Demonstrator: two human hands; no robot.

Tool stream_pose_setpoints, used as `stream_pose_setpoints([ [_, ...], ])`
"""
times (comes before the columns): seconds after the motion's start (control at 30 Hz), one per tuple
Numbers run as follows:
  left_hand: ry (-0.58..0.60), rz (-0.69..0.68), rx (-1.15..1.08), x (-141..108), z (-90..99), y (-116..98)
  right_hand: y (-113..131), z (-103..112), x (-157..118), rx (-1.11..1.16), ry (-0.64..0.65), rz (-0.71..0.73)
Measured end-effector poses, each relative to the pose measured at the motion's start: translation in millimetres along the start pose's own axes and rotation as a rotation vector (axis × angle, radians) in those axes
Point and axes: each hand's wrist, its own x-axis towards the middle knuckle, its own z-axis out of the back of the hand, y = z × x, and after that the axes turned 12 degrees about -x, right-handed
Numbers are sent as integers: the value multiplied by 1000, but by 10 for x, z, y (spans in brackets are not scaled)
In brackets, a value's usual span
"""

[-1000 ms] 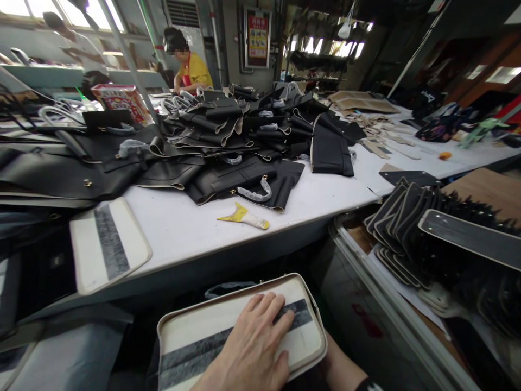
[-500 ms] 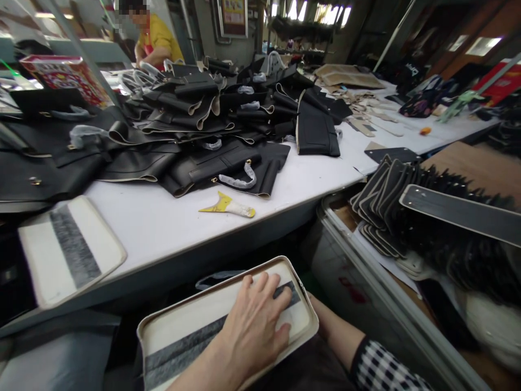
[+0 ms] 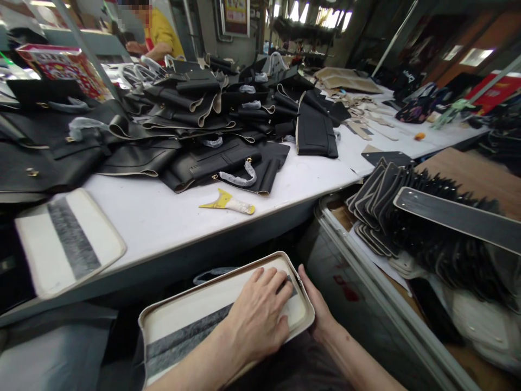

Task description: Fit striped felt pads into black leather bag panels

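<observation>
An oblong bag (image 3: 195,302) with a cream face, a raised rim and a dark grey stripe lies low in front of me, tilted up to the right. Dark material shows under its left end. My left hand (image 3: 260,309) presses flat on the cream face near the right end, fingers spread and slightly bent. Around the outside of that end, my right hand (image 3: 319,309) holds the bag, thumb upright along the rim. Its other fingers are hidden behind the bag. On the table beyond lies a yellow cutout tool (image 3: 226,202) with a white-wrapped handle.
Black bag pieces (image 3: 195,114) with wrapped handles are heaped on the white table (image 3: 163,217). A second cream panel (image 3: 71,239) overhangs its left edge. At right, a bin (image 3: 358,260) bears many dark strips (image 3: 439,217). A person in yellow (image 3: 163,35) stands across the table.
My right hand has come into view at the bag's right end, its thumb now along the rim. My left hand has shifted slightly left and down on the cream face.
</observation>
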Motion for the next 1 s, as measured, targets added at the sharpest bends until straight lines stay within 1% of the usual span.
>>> stream_pose_setpoints([
  [0.07, 2, -14, 24, -9, -1, 1, -1, 52, -150, -12, 1, 13],
  [0.1, 2, -20, 38, -15, -5, 2, -8, 74, -222, -62, -22, 30],
  [0.2, 3, -36, 80, -31, -6, 16, -34, 105, -370, -342, -163, 99],
  [0.3, 11, -67, 111, -14, 37, 49, -53, 92, -404, -530, -280, 202],
  [0.4, 44, -116, 122, 42, 114, 88, -48, 78, -391, -631, -315, 295],
  [0.47, 72, -142, 129, 73, 149, 103, -29, 78, -383, -673, -323, 321],
  [0.53, 79, -162, 169, 80, 146, 104, -4, 82, -377, -698, -331, 336],
  [0.67, 6, -193, 276, 29, 41, 99, 17, 87, -351, -729, -356, 350],
  [0.8, -49, -192, 249, -16, -35, 127, -11, 70, -325, -723, -400, 366],
  [1.0, -36, -173, 215, -11, 0, 157, -41, 41, -351, -731, -431, 414],
])
